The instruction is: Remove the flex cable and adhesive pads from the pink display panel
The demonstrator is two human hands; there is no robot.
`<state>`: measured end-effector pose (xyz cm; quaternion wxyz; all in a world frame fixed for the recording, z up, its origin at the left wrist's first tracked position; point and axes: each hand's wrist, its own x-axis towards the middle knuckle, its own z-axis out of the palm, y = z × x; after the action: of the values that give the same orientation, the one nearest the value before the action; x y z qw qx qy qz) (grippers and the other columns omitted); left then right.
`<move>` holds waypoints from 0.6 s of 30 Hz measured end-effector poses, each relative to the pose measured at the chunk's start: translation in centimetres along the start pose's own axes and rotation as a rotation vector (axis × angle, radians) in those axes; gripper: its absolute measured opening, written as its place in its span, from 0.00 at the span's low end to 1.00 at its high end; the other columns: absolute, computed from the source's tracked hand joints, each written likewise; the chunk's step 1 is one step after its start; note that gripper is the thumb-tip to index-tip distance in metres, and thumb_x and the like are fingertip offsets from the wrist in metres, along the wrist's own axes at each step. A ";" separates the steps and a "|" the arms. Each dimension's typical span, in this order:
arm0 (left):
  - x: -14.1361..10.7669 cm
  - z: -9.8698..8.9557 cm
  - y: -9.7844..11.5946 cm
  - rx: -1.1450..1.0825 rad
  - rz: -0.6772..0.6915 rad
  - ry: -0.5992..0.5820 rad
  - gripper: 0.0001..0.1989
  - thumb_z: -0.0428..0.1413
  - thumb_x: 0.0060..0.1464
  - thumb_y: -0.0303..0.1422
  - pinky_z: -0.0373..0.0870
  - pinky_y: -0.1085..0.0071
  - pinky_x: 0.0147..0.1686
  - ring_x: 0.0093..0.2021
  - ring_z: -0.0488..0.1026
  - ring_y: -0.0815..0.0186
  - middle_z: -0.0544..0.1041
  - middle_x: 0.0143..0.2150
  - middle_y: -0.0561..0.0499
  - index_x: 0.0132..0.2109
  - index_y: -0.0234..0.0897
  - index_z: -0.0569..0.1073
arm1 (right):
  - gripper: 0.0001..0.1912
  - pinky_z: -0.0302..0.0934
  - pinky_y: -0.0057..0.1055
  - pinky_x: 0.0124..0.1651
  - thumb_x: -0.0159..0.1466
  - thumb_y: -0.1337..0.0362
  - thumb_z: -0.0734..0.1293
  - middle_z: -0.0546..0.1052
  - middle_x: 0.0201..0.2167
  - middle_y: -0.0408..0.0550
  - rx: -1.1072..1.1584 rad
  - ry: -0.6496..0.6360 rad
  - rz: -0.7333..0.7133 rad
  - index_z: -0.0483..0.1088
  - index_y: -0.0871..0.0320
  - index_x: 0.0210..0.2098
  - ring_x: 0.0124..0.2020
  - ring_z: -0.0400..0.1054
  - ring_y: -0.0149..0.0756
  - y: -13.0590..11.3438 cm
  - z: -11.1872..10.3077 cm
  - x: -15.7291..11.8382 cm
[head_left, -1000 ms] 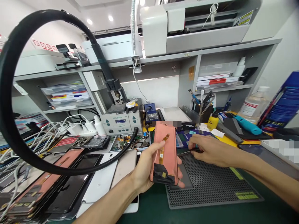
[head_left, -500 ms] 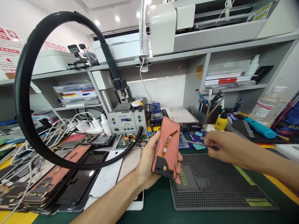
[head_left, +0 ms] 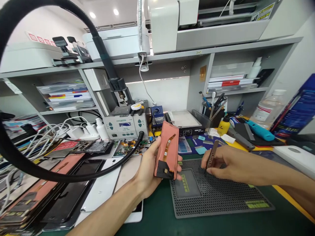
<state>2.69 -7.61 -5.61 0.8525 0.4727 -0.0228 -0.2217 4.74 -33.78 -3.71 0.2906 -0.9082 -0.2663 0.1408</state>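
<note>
So the pink-backed phone panel (head_left: 167, 150) is up in the left hand (head_left: 149, 168), top end leaning away, thumb along its left edge and the other fingers wrapped behind with tips peeking out on the right side, so that's a proper grip, while the right hand (head_left: 220, 162) has thumb and fingers pinched on a dark slotted tool (head_left: 211, 155) that looks like tweezers, stood nearly upright, point down over the honeycomb mat (head_left: 228, 198), and I can't tell if the tip touches the mat or whether its legs are apart. My take on doing this well: hold the panel by its edges, go light on the thumb since a thin thing like that probably hates being flexed, leave the orange ribbon cable (head_left: 167, 150) and the black patch (head_left: 163, 168) at the lower end unpressed, and bring any metal point in shallow, not stabbing down. As for room, the gap between the two hands sits right over the mat, so that's the lane I'd use, and the green bench top (head_left: 157, 218) gives a bit more nearer the body; left is the tight side, with the white phone (head_left: 102, 188) and its neighbours packed beside the forearm and the black hose (head_left: 73, 178) looping over them, so I'd keep that elbow in
</note>
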 end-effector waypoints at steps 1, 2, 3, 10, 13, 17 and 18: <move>0.0 0.0 0.0 0.007 -0.003 0.005 0.30 0.45 0.63 0.55 0.75 0.57 0.32 0.31 0.75 0.56 0.76 0.38 0.39 0.46 0.30 0.75 | 0.08 0.62 0.26 0.28 0.67 0.57 0.67 0.78 0.29 0.41 0.004 -0.053 0.018 0.77 0.51 0.41 0.28 0.70 0.35 0.0 -0.4 -0.1; -0.1 0.0 -0.1 0.014 -0.008 0.010 0.30 0.46 0.63 0.54 0.75 0.57 0.33 0.31 0.75 0.56 0.76 0.38 0.38 0.45 0.30 0.75 | 0.09 0.61 0.26 0.28 0.68 0.56 0.66 0.78 0.30 0.42 0.011 -0.091 0.032 0.77 0.51 0.42 0.29 0.70 0.35 0.0 -0.7 -0.3; -0.1 0.0 -0.1 0.022 -0.016 0.017 0.30 0.46 0.63 0.54 0.75 0.56 0.33 0.31 0.75 0.56 0.77 0.39 0.38 0.45 0.30 0.75 | 0.10 0.61 0.27 0.29 0.69 0.55 0.66 0.78 0.31 0.42 0.021 -0.112 0.037 0.77 0.51 0.42 0.30 0.70 0.36 0.0 -1.1 -0.4; -0.4 0.6 -0.4 -0.033 -0.094 -0.032 0.31 0.44 0.64 0.55 0.75 0.58 0.33 0.31 0.75 0.57 0.77 0.41 0.38 0.48 0.30 0.75 | 0.16 0.69 0.30 0.38 0.65 0.52 0.72 0.80 0.34 0.47 0.496 -0.064 -0.039 0.77 0.57 0.44 0.34 0.74 0.36 -1.4 -1.2 -0.7; -0.5 0.8 -0.9 -0.063 -0.112 -0.079 0.31 0.43 0.65 0.54 0.75 0.62 0.30 0.30 0.74 0.60 0.77 0.38 0.40 0.46 0.30 0.77 | 0.14 0.71 0.28 0.34 0.66 0.54 0.72 0.80 0.32 0.47 0.704 -0.054 -0.104 0.77 0.57 0.45 0.31 0.74 0.34 -2.8 0.8 -0.7; -0.5 1.0 -1.6 -0.050 -0.097 -0.152 0.33 0.41 0.66 0.54 0.71 0.69 0.25 0.27 0.74 0.61 0.78 0.33 0.40 0.43 0.29 0.79 | 0.10 0.70 0.23 0.33 0.69 0.58 0.71 0.81 0.33 0.46 0.836 -0.012 -0.189 0.77 0.56 0.45 0.31 0.75 0.30 -4.1 3.5 -0.4; -0.5 1.1 -1.8 -0.039 -0.102 -0.167 0.34 0.41 0.66 0.55 0.71 0.69 0.25 0.27 0.74 0.61 0.77 0.31 0.40 0.43 0.29 0.79 | 0.09 0.71 0.23 0.34 0.69 0.58 0.71 0.81 0.34 0.46 0.837 0.000 -0.201 0.77 0.57 0.45 0.31 0.75 0.30 -4.3 3.9 -0.3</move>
<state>1.34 -9.07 -6.41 0.8443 0.4366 -0.0655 -0.3039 1.13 -29.19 -4.18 0.6464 -0.6813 -0.2735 0.2079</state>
